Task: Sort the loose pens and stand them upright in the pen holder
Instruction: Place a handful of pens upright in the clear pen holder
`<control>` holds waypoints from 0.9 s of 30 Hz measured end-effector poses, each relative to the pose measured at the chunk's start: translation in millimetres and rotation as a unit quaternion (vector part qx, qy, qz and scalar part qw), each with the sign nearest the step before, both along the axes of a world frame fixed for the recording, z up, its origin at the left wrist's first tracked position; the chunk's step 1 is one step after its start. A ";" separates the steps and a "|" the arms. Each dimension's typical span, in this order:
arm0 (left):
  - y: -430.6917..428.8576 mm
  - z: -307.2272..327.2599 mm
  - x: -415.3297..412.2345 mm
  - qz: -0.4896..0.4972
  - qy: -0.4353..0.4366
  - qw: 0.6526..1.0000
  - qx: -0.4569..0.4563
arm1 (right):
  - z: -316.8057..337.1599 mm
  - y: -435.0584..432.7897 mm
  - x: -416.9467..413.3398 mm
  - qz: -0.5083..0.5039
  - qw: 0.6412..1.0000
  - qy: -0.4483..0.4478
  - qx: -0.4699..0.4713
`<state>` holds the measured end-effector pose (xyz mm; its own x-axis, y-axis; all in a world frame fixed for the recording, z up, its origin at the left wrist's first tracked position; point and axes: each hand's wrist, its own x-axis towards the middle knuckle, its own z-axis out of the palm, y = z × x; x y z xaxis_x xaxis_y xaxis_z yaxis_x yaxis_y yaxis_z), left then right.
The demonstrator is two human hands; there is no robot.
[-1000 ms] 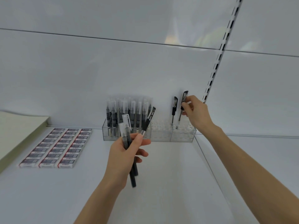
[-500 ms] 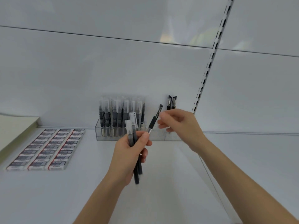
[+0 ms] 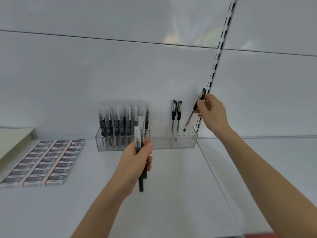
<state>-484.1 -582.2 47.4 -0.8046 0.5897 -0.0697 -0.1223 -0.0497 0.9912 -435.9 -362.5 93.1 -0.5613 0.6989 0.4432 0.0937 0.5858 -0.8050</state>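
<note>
A white shelf runs under a glossy white back wall, which is split by a thin horizontal seam and a slotted upright rail. A clear pen holder stands on the shelf against the wall. Its left section is packed with upright capped pens, and two black pens stand in its right section.

The right hand pinches a black pen near its cap. The pen is tilted, tip down over the holder's right end; whether the tip has reached a hole is hard to tell. The left hand is curled round a small bunch of loose pens, caps up, in front of the holder's middle.

Rows of flat boxed items lie on the shelf at left, beside a pale slanted board.
</note>
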 end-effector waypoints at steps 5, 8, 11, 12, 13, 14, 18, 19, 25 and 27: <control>-5.5 -3.2 -4.0 -0.008 0.001 1.000 0.029 | -4.7 -1.1 -10.2 -0.001 0.999 -0.011 0.046; -7.9 -2.9 -4.4 -0.018 0.000 0.999 0.044 | -1.4 0.0 -11.3 -0.012 0.998 0.029 0.051; -8.1 -2.4 -3.1 -0.020 -0.012 0.998 0.061 | -2.3 3.6 -15.9 -0.011 0.998 0.017 0.054; -8.1 -1.7 -2.3 -0.019 -0.018 0.997 0.066 | -6.2 5.0 -18.3 -0.009 0.998 -0.005 0.059; -8.2 -1.2 -1.7 -0.017 -0.023 0.997 0.072 | -11.6 5.8 -20.2 -0.008 0.997 -0.036 0.067; -8.2 -1.0 -1.6 -0.015 -0.028 0.997 0.076 | -18.8 6.3 -22.3 -0.006 0.995 -0.068 0.075; -10.0 -1.7 -2.7 -0.017 -0.032 0.996 0.080 | -37.1 6.8 -24.9 -0.001 0.991 -0.117 0.066; -10.3 -1.9 -2.8 -0.017 -0.033 0.996 0.082 | -35.2 6.2 -24.2 -0.003 0.990 -0.124 0.071; -9.6 -1.4 -2.3 -0.010 -0.047 0.994 0.095 | -18.9 -24.1 4.7 -0.013 1.000 -0.019 0.020; -7.1 -0.9 0.0 -0.022 -0.042 0.995 0.086 | -13.3 -49.9 14.1 0.072 0.996 0.000 -0.049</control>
